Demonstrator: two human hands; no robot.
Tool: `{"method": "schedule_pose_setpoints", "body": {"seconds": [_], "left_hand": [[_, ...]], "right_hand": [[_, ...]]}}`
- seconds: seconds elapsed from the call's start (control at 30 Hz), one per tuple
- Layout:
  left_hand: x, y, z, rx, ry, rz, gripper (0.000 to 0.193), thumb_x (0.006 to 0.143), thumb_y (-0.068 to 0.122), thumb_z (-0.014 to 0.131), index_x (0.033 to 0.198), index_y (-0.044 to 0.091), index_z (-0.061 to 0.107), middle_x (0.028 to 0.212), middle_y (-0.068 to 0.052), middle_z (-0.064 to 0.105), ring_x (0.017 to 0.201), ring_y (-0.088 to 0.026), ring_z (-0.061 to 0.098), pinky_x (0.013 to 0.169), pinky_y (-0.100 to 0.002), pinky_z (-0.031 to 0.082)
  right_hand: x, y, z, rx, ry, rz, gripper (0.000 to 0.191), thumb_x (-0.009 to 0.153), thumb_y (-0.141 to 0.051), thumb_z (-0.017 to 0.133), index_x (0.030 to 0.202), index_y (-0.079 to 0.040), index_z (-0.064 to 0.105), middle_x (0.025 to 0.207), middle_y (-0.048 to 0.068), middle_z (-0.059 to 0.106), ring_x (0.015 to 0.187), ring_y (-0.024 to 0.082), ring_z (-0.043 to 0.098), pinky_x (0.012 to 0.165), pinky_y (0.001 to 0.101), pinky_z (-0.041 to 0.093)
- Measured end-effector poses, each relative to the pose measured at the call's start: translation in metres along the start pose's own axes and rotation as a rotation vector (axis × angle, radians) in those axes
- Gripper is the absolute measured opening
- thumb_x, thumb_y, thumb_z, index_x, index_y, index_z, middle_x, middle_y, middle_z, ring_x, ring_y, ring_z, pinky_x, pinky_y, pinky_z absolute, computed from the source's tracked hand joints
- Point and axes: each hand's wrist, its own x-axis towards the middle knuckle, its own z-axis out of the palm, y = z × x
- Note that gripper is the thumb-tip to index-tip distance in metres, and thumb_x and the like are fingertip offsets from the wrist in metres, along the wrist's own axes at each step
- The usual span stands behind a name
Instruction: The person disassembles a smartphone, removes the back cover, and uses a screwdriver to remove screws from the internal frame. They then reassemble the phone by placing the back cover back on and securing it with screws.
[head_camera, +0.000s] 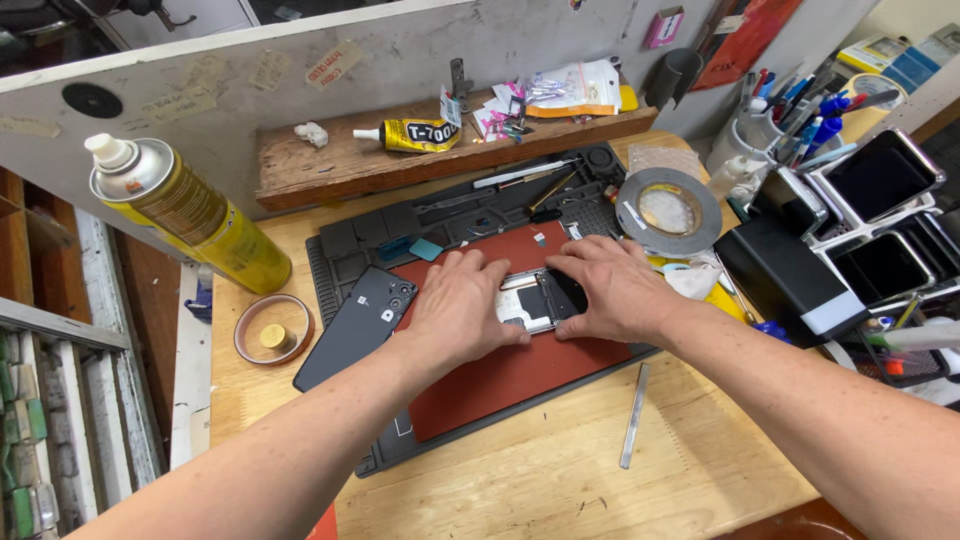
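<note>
An opened silver-framed phone body is pressed flat under both sets of fingers — the left hand laid palm-down over its near end, fingers together and bent, the right hand curled over the far end, fingertips clamped on the frame's edge. The body is held at the middle of a dark red rubber work mat, itself set in a black compartmented repair tray. The step in hand is judged to be the seating or pressing of a part into the frame; steady, even pressure along the edges would seem called for next.

One detached black phone back cover is seen just left of the left hand. One flat metal pry tool lies apart on the wooden bench. One roll of grey tape sits behind the right hand, one yellow spray can stands far left, and one yellow glue tube rests on the wooden shelf. Three dark screens are stacked at right — details beyond them cannot be told.
</note>
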Motion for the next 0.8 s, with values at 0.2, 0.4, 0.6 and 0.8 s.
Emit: {"method": "schedule_pose_setpoints", "body": {"seconds": [0.2,0.4,0.6,0.8], "left_hand": [[0.007,0.007,0.010,-0.012,-0.013,0.020,0.079,0.061,0.047,0.094,0.128,0.013,0.069,0.119,-0.009,0.062,0.123,-0.029,0.049,0.105,-0.049,0.039],[0.008,0.013,0.008,0.010,-0.065,-0.051,0.076,0.063,0.046,0.093,0.128,0.014,0.068,0.121,-0.010,0.060,0.125,-0.028,0.048,0.104,-0.048,0.040],[0.005,0.018,0.004,0.027,-0.055,-0.065,0.072,0.067,0.043,0.091,0.129,0.013,0.068,0.124,-0.011,0.060,0.126,-0.029,0.048,0.104,-0.048,0.040],[0.005,0.019,0.003,0.043,-0.065,-0.070,0.072,0.070,0.042,0.089,0.131,0.014,0.065,0.126,-0.011,0.059,0.127,-0.029,0.047,0.103,-0.049,0.040]], "right_hand": [[0.004,-0.008,-0.010,-0.027,-0.073,0.040,0.094,0.058,-0.049,0.093,0.141,-0.017,0.061,0.141,0.003,0.056,0.139,0.025,0.042,0.114,0.0467,0.030],[0.006,-0.011,-0.016,-0.021,-0.108,0.064,0.094,0.058,-0.048,0.094,0.140,-0.017,0.061,0.142,0.002,0.056,0.139,0.024,0.043,0.114,0.0444,0.032],[0.005,0.001,-0.008,-0.043,-0.087,-0.030,0.098,0.061,-0.046,0.094,0.146,-0.015,0.055,0.147,0.005,0.052,0.139,0.027,0.041,0.112,0.0482,0.031],[-0.003,0.016,-0.017,-0.096,-0.138,0.080,0.092,0.066,-0.036,0.092,0.148,-0.022,0.052,0.146,-0.001,0.052,0.138,0.024,0.044,0.110,0.0479,0.036]]}}
